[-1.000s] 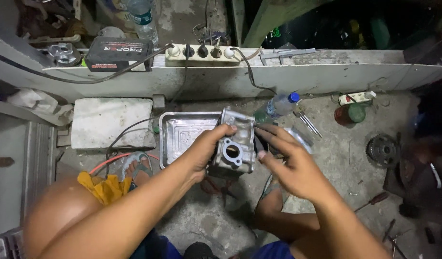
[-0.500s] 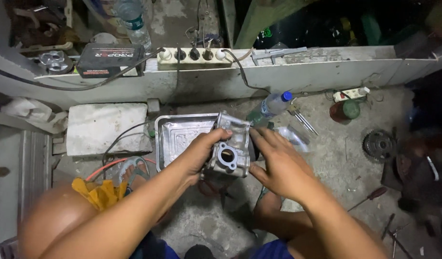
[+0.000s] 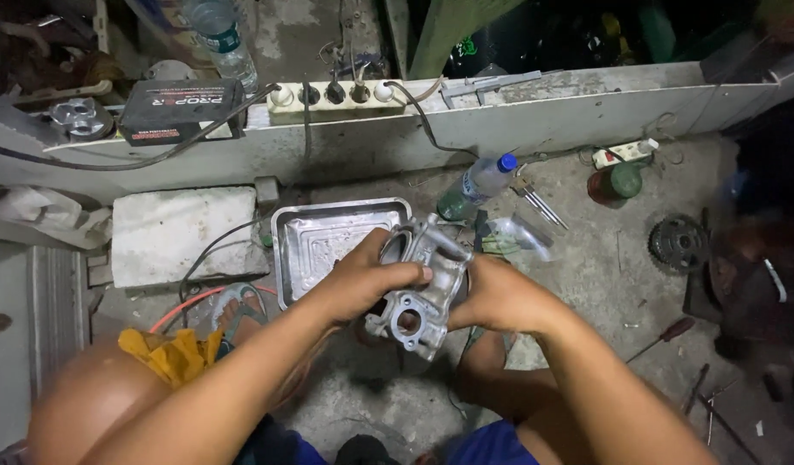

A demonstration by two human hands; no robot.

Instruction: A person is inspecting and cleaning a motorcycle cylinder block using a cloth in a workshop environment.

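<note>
A grey cast-metal engine part (image 3: 423,293) with round ports is held above the concrete floor, in front of me. My left hand (image 3: 362,275) grips its top left side, fingers curled over the upper opening. My right hand (image 3: 496,297) clasps its right side, partly hidden behind the casting. Just behind the part lies a square metal tray (image 3: 315,245). My bare knee (image 3: 95,405) and a yellow cloth (image 3: 169,353) are at the lower left.
A plastic bottle (image 3: 474,185) with a blue cap lies beside the tray, next to a clear bag (image 3: 522,237). A gear sprocket (image 3: 676,243) and a screwdriver (image 3: 664,337) lie to the right. A white block (image 3: 182,234) sits on the left. A power strip (image 3: 336,96) lines the ledge.
Both hands have turned the casting, so its flanged port now faces down toward me. My right hand has closed in from open fingers onto the part's right side.
</note>
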